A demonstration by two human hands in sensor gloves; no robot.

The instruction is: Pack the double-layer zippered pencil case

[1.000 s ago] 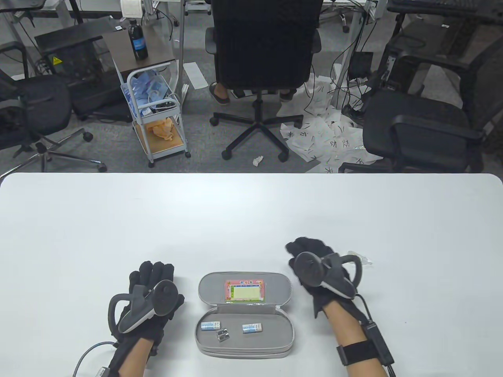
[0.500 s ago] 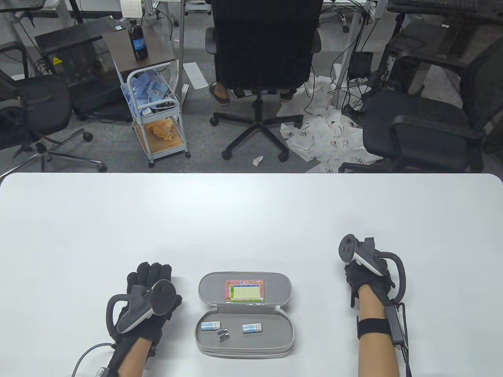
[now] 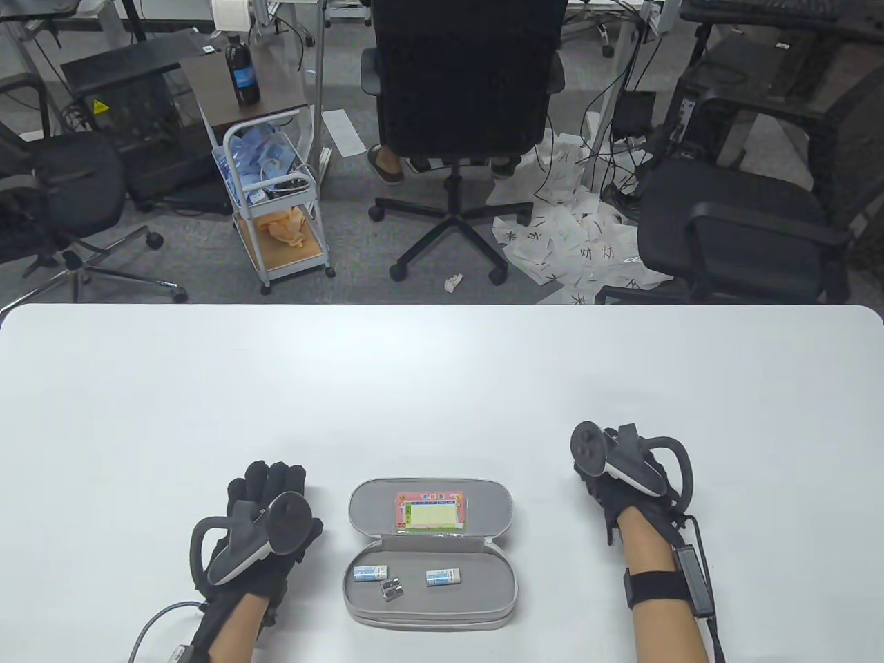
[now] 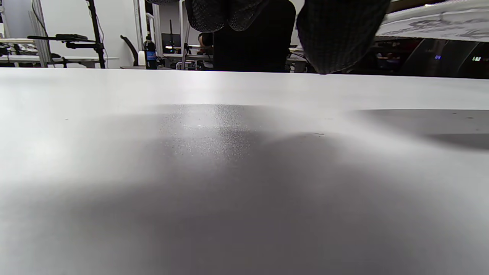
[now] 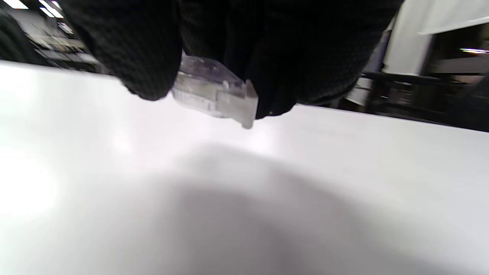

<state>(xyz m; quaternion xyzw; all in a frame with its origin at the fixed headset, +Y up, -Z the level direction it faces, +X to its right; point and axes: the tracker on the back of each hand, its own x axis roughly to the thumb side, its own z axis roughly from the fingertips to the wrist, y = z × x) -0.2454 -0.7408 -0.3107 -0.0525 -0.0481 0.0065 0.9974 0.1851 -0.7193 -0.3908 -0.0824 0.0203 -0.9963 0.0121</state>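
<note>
Your pencil case (image 3: 429, 552) lay open on the worktop (image 3: 442, 373), holding two erasers and a sharpener. Your right hand (image 3: 615, 490) pinched a clear plastic piece (image 5: 216, 91), not yet packed; your left hand (image 3: 266, 532) rested flat, empty.

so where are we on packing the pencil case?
Done: the pencil case lies open, with two erasers and a metal sharpener in its near half. In hand: the right hand pinches a small clear plastic piece above the table. The left hand rests flat, idle. Left: put that piece in and zip the case shut.
</note>
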